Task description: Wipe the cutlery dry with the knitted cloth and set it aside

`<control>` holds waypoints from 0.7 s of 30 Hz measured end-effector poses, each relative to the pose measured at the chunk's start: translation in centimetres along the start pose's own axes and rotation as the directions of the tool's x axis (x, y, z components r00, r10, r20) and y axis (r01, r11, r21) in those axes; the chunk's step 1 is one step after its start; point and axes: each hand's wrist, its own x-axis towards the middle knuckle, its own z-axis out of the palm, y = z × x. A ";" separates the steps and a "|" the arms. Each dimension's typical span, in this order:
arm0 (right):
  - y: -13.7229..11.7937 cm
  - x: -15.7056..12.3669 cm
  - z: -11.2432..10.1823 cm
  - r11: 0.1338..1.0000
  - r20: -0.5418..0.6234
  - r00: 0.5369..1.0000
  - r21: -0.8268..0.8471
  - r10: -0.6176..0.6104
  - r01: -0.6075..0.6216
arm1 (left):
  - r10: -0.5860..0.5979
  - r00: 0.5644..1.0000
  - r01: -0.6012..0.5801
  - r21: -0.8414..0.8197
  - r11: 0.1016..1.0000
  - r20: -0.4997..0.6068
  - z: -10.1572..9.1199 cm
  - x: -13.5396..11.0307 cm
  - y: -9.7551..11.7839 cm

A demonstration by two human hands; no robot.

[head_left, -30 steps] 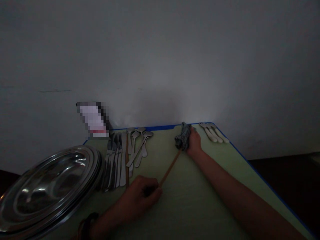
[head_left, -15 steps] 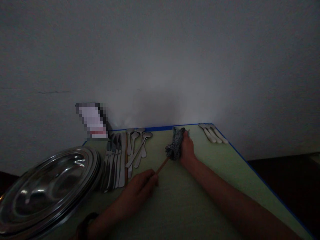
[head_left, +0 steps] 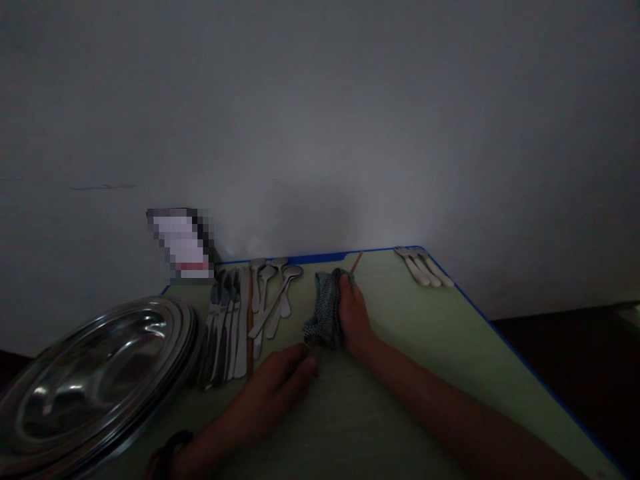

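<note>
A thin wooden stick (head_left: 356, 262) lies on the green table (head_left: 430, 333), slanting from near my left hand up toward the far edge. My left hand (head_left: 283, 377) is closed, pinching the stick's near end. My right hand (head_left: 353, 313) is wrapped round a checked cloth (head_left: 324, 308) that covers the middle of the stick, close to my left hand. Only the stick's far tip shows beyond the cloth.
A stack of steel plates (head_left: 95, 373) sits at the left. Rows of knives (head_left: 227, 320) and spoons (head_left: 273, 293) lie beside it. Three white-handled forks (head_left: 425, 267) rest at the far right corner. A blurred box (head_left: 183, 243) stands by the wall. The table's right edge drops off.
My right hand has slid the cloth along the stick from its far end toward my left hand. The far tip is now bare. My left hand has kept its place.
</note>
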 end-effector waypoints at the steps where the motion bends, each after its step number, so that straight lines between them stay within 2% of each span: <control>1: -0.2 0.0 0.1 1.000 -0.020 1.000 -0.030 0.007 -0.008 | -0.007 1.000 0.007 -0.001 1.000 0.008 0.0 0.0 0.1; 7: -0.9 -0.1 0.4 0.992 -0.033 0.999 -0.125 0.023 -0.027 | -0.026 0.996 0.031 -0.062 0.998 0.088 -0.2 0.1 0.4; 21: -0.9 -0.2 0.3 0.977 0.042 0.998 -0.209 -0.035 0.043 | -0.072 0.989 0.086 -0.099 0.991 0.132 0.3 0.2 0.1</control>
